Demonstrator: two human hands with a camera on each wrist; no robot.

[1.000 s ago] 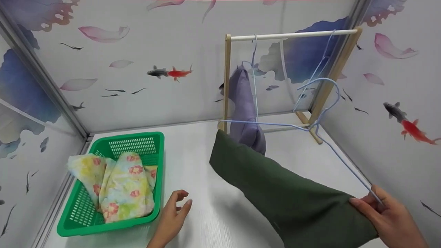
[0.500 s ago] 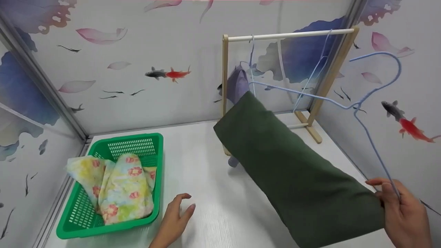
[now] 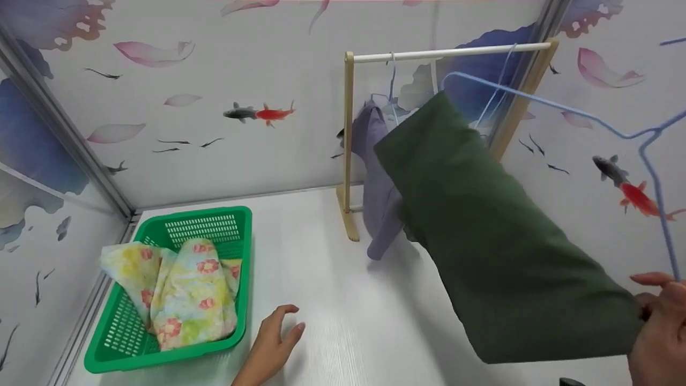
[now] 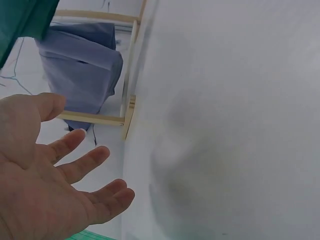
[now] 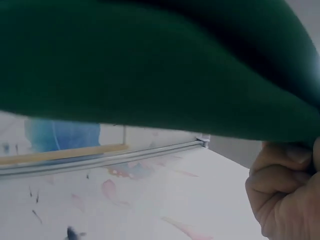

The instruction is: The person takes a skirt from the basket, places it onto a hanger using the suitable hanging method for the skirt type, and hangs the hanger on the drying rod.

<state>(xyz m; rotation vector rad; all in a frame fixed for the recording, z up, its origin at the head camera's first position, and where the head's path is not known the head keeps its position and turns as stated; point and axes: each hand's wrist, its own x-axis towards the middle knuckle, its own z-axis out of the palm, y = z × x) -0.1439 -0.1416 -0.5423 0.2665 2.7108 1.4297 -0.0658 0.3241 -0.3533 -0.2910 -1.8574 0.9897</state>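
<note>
In the head view my right hand, partly cut off by the frame edge, pinches the lower corner of a light blue wire hanger together with the edge of a dark green garment. The garment hangs off the hanger as a wide folded panel. Its exact kind is not clear. The hanger's hook runs out of view at the right. My left hand hovers over the white table beside the basket, fingers loosely bent and holding nothing. Green fabric covers much of the right wrist view, above the curled right fingers.
A green plastic basket at the left holds a floral cloth. At the back right stands a wooden rack with a white bar. A purple garment hangs on it, with a bare hanger farther right. Printed walls enclose the table.
The right hand has moved right, carrying the hanger and green garment up and to the right. The purple garment now shows more fully. The left hand has barely moved.
</note>
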